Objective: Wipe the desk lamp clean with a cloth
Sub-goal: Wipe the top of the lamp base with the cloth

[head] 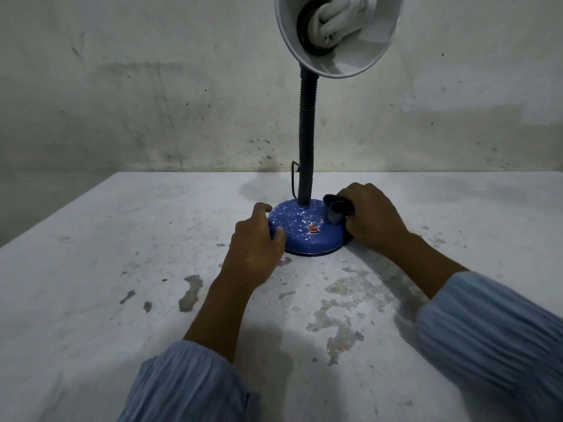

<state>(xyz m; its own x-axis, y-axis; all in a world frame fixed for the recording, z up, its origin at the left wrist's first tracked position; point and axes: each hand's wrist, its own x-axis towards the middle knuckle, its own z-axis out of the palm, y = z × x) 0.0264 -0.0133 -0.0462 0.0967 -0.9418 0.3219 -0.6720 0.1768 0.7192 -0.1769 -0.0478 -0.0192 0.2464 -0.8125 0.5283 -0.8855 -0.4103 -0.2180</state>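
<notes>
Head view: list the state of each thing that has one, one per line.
Lamp base: upright on the table, flecked white.
Bulb: unlit.
Switch: position unclear.
Cloth: bunched, pressed on the base's right side.
Left hand: grips the base's left edge.
Right hand: holds the cloth.

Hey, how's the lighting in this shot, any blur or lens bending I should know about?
Head view: dim, flat light with soft shadows under both forearms on the table; the lamp base and hands are sharp, the right sleeve is slightly smeared; the wide lens stretches the sleeves at the bottom corners; the bulb looks unlit, without glare.
</notes>
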